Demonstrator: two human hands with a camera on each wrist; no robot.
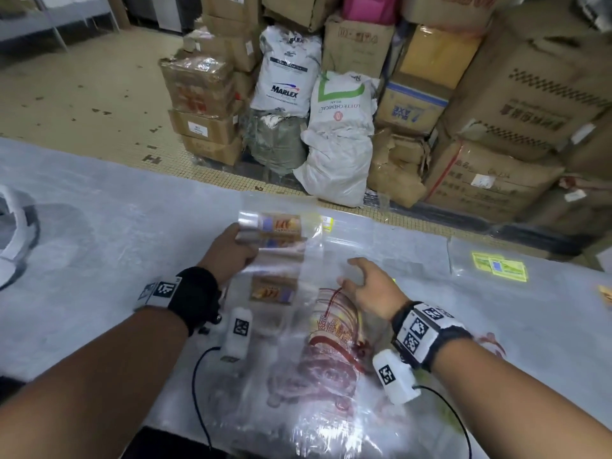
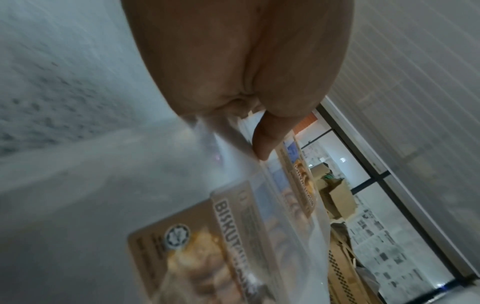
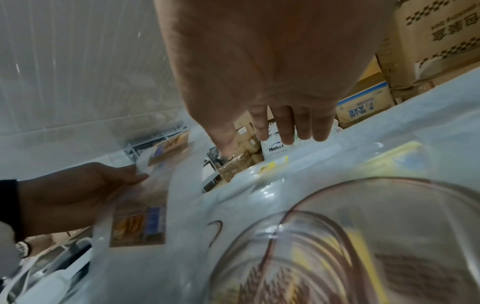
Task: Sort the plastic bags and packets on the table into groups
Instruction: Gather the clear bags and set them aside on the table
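left hand (image 1: 231, 250) pinches the biscuit bags (image 1: 276, 256), whose long side runs toward the body. right hand (image 1: 367, 288) hovers spread, empty, just beside them.

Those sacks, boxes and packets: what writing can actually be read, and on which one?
"MARLEX": white sack.
"LOTTE CHEMICAL", upside down: white sack with the green mark.
"BLUE AXE", upside down: blue-and-white box.
"BISKUT": biscuit packet that the left hand grips; the smaller print is blurred.
Print on the brown cartons is not legible.
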